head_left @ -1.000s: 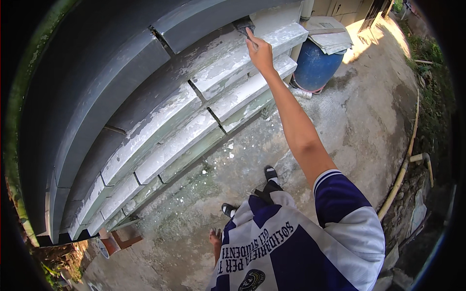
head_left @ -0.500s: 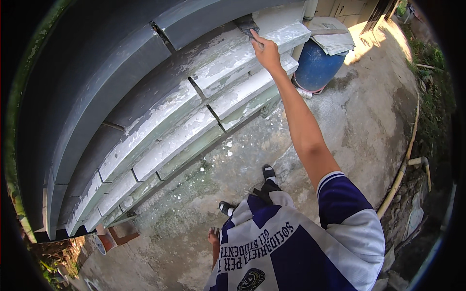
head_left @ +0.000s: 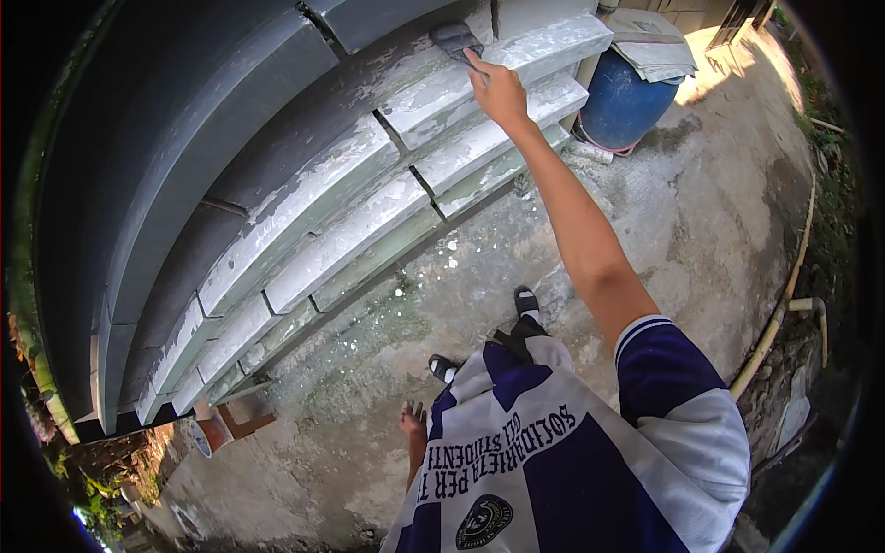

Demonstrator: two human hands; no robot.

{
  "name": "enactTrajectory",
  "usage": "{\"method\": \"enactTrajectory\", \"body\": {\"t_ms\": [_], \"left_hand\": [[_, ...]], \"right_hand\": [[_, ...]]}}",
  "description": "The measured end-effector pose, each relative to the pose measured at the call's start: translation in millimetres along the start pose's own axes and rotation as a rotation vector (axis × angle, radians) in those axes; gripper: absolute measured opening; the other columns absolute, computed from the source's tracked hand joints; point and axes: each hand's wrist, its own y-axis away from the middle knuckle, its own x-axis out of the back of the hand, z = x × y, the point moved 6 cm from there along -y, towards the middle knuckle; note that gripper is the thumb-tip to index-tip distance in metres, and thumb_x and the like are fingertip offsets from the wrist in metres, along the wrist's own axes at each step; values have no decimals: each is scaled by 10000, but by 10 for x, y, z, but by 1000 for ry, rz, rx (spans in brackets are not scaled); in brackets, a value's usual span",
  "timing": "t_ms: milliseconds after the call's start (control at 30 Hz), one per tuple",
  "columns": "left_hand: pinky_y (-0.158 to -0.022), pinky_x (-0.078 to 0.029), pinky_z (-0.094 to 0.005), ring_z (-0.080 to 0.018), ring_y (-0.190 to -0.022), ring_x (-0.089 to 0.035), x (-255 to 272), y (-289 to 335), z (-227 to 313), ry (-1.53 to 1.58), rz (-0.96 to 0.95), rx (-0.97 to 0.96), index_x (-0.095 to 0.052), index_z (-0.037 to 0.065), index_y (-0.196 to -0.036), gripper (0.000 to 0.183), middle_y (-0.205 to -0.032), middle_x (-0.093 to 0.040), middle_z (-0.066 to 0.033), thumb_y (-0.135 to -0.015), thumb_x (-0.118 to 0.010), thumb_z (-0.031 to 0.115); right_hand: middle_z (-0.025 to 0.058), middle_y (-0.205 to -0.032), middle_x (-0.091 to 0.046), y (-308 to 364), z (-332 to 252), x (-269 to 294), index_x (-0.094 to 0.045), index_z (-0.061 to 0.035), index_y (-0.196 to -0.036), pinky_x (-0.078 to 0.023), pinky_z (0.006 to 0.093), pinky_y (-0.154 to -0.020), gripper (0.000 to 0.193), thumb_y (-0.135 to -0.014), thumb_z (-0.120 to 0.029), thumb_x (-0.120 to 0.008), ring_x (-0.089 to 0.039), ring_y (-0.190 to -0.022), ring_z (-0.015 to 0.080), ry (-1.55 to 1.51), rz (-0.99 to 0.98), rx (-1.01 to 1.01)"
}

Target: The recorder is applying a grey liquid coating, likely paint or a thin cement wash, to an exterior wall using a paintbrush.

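My right hand point(head_left: 499, 95) is closed around the handle of a paintbrush point(head_left: 457, 40) with wide, dark grey bristles. The arm reaches far forward, and the bristles lie on a tier of a curved, stepped ledge point(head_left: 318, 166), close to a narrow vertical gap. Patchy, flaking white covers the ledge's lower tiers, while smooth grey covers its upper band point(head_left: 198, 134). Low by my left side, my left hand point(head_left: 414, 421) hangs with its fingers apart and nothing in it, partly hidden by my shirt.
Past the ledge's right end stands a blue barrel point(head_left: 627, 100) topped with flat sheets point(head_left: 650, 44). A bucket point(head_left: 212, 433) sits at the lower left. White flakes dot the concrete floor point(head_left: 369, 323) around my feet. Pale pipes point(head_left: 774, 332) run along the right edge.
Against the ledge, my right hand and the paintbrush have shifted left and slightly nearer, showing more of the bristles. My left hand's fingers are more spread. The whole view has tilted a little.
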Motion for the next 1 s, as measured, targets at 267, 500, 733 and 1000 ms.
{"method": "enactTrajectory", "body": {"t_ms": [267,500,733,1000], "left_hand": [[-822,-467,-301,-207,-1012,-581,698,-474,-511,-31,-50,-187,-560,-23,-1114,274,-1039,-625,-99,-859,-531,74],[-768,-443,-225,-106,-866,-581,738,-825,-570,-246,-245,-419,-640,16,-987,177,-892,-650,-25,-829,-592,80],[-735,-434,-217,-83,-799,-565,516,-681,-630,-218,-199,-333,-662,31,-926,131,-857,-645,-2,-823,-604,87],[-632,-386,-205,-43,-676,-467,874,-693,-741,-248,-219,-302,-655,68,-729,89,-734,-595,32,-809,-628,99]], "right_hand": [[149,-741,-590,-178,-621,129,-543,-7,-1170,-431,290,-643,387,-795,-100,-522,-543,-693,157,-690,238,-167],[225,-933,-643,560,-1224,-465,-547,-26,-1187,-447,250,-683,386,-823,-149,-587,-523,-659,111,-692,-286,44],[113,-841,-661,390,-607,-69,-491,41,-1216,-441,245,-633,403,-839,-90,-550,-519,-641,79,-829,277,-256],[136,-836,-633,705,-1484,-814,-470,-21,-1261,-426,234,-689,417,-853,-80,-535,-512,-718,84,-882,-154,73]]}}
